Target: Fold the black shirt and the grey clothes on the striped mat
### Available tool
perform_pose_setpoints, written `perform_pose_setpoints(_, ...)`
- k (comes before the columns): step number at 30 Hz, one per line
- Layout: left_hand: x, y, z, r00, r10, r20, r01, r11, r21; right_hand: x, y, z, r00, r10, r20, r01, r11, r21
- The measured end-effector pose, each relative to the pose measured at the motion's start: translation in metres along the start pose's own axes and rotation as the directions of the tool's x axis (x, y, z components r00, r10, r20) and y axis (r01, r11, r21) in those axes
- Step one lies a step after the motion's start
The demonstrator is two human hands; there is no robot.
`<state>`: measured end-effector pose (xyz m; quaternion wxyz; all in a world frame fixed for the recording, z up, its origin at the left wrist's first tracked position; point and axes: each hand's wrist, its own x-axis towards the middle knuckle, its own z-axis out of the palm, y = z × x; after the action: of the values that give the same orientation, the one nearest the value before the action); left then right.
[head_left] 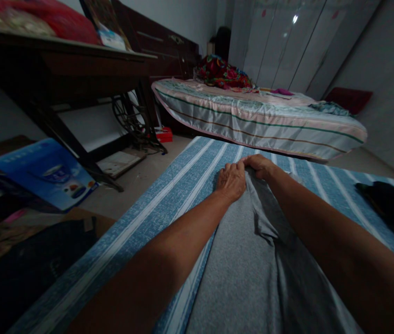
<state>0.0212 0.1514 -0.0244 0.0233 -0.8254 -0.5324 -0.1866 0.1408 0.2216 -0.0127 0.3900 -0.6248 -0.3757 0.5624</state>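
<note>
A grey garment (242,260) lies lengthwise on a blue-and-white striped cloth (162,195), its near end running out of the bottom of the view. My left hand (232,180) grips the garment's far end with fingers curled into the fabric. Right beside it, my right hand (257,165) pinches the same end, the fingertips of both hands almost meeting. Between my forearms the fabric has a fold and some creases. Whether the garment is a shirt or trousers cannot be made out.
Dark clothing (391,208) lies on the striped cloth at right. Beyond stands a bed (259,118) with a red floral blanket (222,72). At left are a treadle sewing table (88,69), a blue box (48,171) and dark jeans (40,260) lower down.
</note>
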Motion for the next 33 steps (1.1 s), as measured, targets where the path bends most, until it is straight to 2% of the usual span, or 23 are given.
perform_pose_setpoints(4,0.0,0.0,0.0,0.999,0.01,0.052,-0.01,1.0,-0.01,0.002,0.0,0.002,0.998,-0.021,-0.057,0.021,1.0,-0.014)
perform_pose_setpoints(10,0.0,-0.001,0.002,0.998,0.018,0.067,-0.017,1.0,-0.018,-0.001,-0.002,0.006,0.993,-0.053,-0.104,0.044,0.996,-0.083)
perform_pose_setpoints(15,0.0,0.0,0.002,0.997,0.012,0.07,-0.011,1.0,-0.01,-0.001,-0.002,0.008,0.989,-0.09,-0.117,0.064,0.976,-0.21)
perform_pose_setpoints(20,0.0,0.0,0.004,0.997,0.006,0.072,-0.006,1.0,0.004,0.002,0.001,0.011,0.974,-0.185,-0.131,0.123,0.918,-0.376)
perform_pose_setpoints(24,0.001,-0.002,0.008,0.997,0.007,0.075,-0.008,1.0,0.012,0.009,0.001,0.012,0.94,-0.302,-0.161,0.183,0.842,-0.508)
perform_pose_setpoints(29,0.002,-0.003,0.01,0.997,0.01,0.073,-0.01,1.0,0.009,0.014,-0.005,0.005,0.865,-0.474,-0.166,0.265,0.712,-0.65)
perform_pose_setpoints(33,0.002,-0.004,0.008,0.996,0.02,0.087,-0.02,1.0,0.006,0.014,-0.004,0.001,0.832,-0.535,-0.147,0.299,0.656,-0.693)
